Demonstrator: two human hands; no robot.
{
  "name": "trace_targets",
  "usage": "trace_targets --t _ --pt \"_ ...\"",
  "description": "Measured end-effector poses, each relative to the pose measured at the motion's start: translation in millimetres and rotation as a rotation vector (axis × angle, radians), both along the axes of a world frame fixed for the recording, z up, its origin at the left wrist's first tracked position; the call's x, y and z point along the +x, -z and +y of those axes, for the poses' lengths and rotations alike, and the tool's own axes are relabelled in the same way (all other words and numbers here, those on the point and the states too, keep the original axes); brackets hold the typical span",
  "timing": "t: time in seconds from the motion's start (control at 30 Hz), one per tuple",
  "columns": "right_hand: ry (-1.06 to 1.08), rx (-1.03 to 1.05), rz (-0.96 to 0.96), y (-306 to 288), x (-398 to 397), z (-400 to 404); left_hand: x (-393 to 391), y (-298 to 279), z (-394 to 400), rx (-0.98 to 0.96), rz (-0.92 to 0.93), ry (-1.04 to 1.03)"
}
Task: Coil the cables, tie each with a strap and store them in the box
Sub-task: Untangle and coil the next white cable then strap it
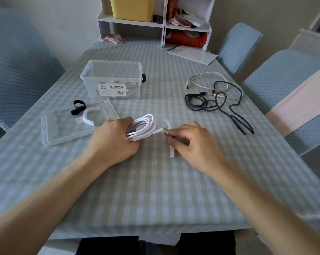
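Observation:
My left hand (115, 138) grips a coiled white cable (143, 128) just above the checked tablecloth. My right hand (192, 142) pinches the cable's plug end (165, 131) beside the coil. A white strap (171, 150) lies under my right hand, partly hidden. The clear plastic box (111, 78) stands open behind, with a white cable inside. Its lid (63, 129) lies in front of it, bearing a black strap (78, 107) and a white strap (88, 116). A loose dark cable (218, 105) and a loose white cable (207, 80) lie tangled at the right.
White shelves (155, 24) with a yellow bin and red items stand at the table's far end, with papers (192, 54) in front. Blue-covered chairs (284, 74) flank the table on both sides.

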State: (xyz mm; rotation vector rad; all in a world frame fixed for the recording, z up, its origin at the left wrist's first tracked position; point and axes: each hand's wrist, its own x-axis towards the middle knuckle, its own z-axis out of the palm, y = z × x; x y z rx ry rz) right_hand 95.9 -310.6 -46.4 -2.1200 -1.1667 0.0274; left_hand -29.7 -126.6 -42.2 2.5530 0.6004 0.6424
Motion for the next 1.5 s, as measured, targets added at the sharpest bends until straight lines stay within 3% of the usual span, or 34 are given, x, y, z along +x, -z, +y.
trace_targets --t 0.3,0.6,0.87,1.1,1.3,1.5 --pt "0.049 -0.045 -0.185 8 10 -3 -1 3 0 0.031 0.004 0.009" --pt "-0.065 -0.026 -0.362 13 13 -2 0 6 0 0.046 0.014 0.014" --pt "-0.052 -0.002 0.05 -1 25 -2 6 1 -1 0.126 0.149 0.021" --pt "-0.139 -0.079 0.124 -6 30 -1 40 -24 -18 0.319 0.275 0.077" --pt "-0.154 -0.123 0.186 -10 34 -8 62 -33 -21 0.288 0.175 0.074" --pt "-0.167 -0.043 0.287 -15 43 -13 73 -26 -34 0.5 0.377 0.181"
